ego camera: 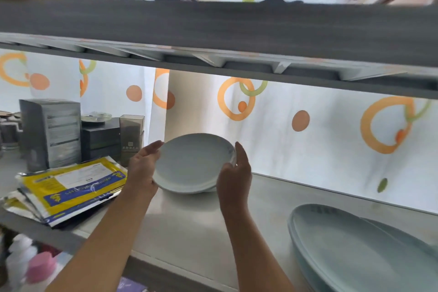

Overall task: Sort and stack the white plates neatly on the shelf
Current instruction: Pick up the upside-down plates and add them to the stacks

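both hands are wrapped round the same small stack of plates (pixel 193 163), the left hand (pixel 142 168) cupping the rim at nine o'clock with the fingers curled up along the edge, the right hand (pixel 234 173) pressed flat against the rim at three o'clock, thumb pointing up. the stack looks like two or three white plates nested together (the lower edges blur into one another, so i cannot count them). its near edge sits down at the shelf (pixel 189 227) while the far edge tips up toward the curtain (pixel 308 140), the one with orange rings and dots hanging behind.

out at four o'clock from the hands, well apart, lies a pile of bigger oval plates (pixel 355 251), pale blue-white, flat on the same shelf and cut off by the picture's edge. at nine o'clock, just beside the left wrist, a heap of yellow and silver packets (pixel 71 187) lies flat. behind those, toward ten o'clock, stand grey boxes (pixel 52 130) and a clear smoky container (pixel 131 135). overhead runs the dark upper shelf (pixel 213 28).
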`<move>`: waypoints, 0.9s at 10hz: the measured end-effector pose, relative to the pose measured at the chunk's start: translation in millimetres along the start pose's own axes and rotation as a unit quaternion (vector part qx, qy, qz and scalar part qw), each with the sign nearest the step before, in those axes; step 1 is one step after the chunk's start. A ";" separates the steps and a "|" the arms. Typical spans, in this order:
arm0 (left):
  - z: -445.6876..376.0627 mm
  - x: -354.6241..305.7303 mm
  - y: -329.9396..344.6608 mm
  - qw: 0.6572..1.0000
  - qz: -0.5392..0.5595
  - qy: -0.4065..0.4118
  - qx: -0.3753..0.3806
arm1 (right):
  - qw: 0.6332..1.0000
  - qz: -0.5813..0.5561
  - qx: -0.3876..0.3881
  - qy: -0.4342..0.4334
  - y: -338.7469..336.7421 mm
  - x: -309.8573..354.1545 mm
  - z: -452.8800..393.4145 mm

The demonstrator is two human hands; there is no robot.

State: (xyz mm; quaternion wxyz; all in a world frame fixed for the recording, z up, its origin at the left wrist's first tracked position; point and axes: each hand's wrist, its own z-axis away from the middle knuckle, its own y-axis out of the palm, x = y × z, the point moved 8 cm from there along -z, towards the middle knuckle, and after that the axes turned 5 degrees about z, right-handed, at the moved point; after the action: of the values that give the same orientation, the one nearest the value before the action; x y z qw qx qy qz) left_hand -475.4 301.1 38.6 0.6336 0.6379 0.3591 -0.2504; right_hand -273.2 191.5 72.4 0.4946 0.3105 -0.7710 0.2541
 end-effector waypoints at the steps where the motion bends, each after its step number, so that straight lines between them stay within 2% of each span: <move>1: 13.3 1.5 1.2 0.999 0.020 -0.026 0.018 | 0.999 -0.028 -0.027 0.002 -10.8 18.5 10.9; 3: 37.1 -17.2 23.9 0.995 -0.062 -0.058 0.054 | 0.999 0.010 -0.038 -0.009 -43.3 58.4 21.9; 4: 50.4 -25.9 42.6 0.986 -0.141 -0.058 0.065 | 0.997 0.073 -0.012 -0.007 -69.3 79.2 21.4; 5: 71.0 -32.4 73.0 0.966 -0.234 -0.032 0.101 | 0.991 0.132 -0.030 -0.010 -113.7 95.7 23.0; 6: 106.9 -31.9 111.2 0.930 -0.320 0.016 0.179 | 0.987 0.150 -0.051 -0.018 -158.6 104.5 31.7; 7: 143.2 -22.8 143.5 0.877 -0.398 0.053 0.265 | 0.978 0.173 -0.104 -0.059 -209.8 115.6 39.5; 8: 170.5 -6.4 170.9 0.834 -0.448 0.036 0.321 | 0.985 0.138 -0.094 0.039 -249.9 96.8 39.5; 9: 193.8 6.0 194.1 0.792 -0.511 0.066 0.328 | 0.978 0.159 -0.109 0.075 -285.8 88.2 51.4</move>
State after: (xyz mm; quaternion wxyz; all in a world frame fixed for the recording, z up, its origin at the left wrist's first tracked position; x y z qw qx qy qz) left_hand -294.8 122.3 142.0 0.1409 0.5460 0.5703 -0.5973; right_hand -123.6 -58.2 158.2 0.5351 0.1082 -0.7945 0.2661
